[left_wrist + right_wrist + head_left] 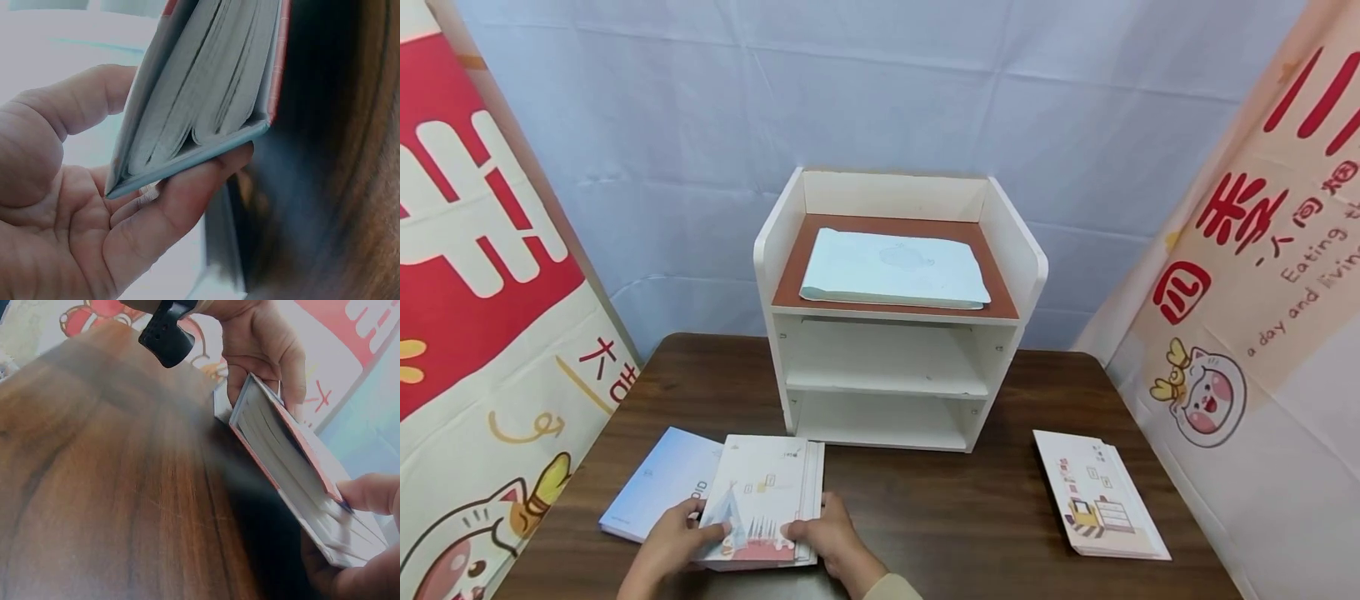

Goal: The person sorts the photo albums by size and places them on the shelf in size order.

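Both hands hold a hardcover book (765, 492) with a tent drawing on its cover, lifted off the table at its near edge. My left hand (672, 540) grips its left side by the spine, thumb on top and fingers beneath, as the left wrist view shows with the book (194, 94). My right hand (833, 537) pinches the right side, thumb on the cover. In the right wrist view the pages of the book (281, 450) fan a little between the covers. A blue-and-white book (662, 479) lies on the table just left, partly overlapped by the held one.
A white shelf unit (887, 383) stands at the table's back, with a pale flat package (895, 268) on its brown top. Another illustrated book (1097, 496) lies at the right on the dark wooden table (955, 517). Printed cloths hang at both sides.
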A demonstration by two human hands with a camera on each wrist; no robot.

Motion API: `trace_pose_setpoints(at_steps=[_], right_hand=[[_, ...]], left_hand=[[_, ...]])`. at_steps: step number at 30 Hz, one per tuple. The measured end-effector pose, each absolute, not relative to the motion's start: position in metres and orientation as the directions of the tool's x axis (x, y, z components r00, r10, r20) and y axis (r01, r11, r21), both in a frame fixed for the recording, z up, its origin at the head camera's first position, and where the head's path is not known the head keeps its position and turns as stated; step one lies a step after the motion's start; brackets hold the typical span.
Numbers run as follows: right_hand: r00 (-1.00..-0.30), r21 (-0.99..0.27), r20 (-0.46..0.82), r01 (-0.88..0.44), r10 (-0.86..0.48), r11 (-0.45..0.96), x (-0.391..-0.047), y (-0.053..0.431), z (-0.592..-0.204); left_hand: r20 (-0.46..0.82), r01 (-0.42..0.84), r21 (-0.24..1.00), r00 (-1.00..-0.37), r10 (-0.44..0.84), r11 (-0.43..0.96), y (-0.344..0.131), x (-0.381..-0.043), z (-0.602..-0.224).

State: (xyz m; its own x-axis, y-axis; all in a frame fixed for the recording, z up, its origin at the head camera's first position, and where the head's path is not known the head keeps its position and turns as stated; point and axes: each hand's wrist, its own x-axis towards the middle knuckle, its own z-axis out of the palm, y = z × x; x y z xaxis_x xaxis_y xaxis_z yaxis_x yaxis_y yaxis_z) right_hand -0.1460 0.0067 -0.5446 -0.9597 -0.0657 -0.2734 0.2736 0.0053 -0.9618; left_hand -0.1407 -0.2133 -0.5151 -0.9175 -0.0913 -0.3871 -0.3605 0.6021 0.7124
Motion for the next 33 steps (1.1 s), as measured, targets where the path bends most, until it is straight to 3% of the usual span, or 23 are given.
trace_pose_setpoints(at_steps=[19, 33], right_hand=[[-0.958, -0.941, -0.191, 0.240, -0.212, -0.240, -0.138, 0.021, -0.515], [-0.961, -0.934, -0.149, 0.214, -0.235, -0.284, -0.137, 0.033, -0.507]], left_hand=[[-0.288, -0.299, 0.770, -0.951, -0.112, 0.564, -0.202, -0.123, -0.487], [-0.229, -0.266, 0.843, -0.964, -0.135, 0.469, -0.193, -0.117, -0.482]])
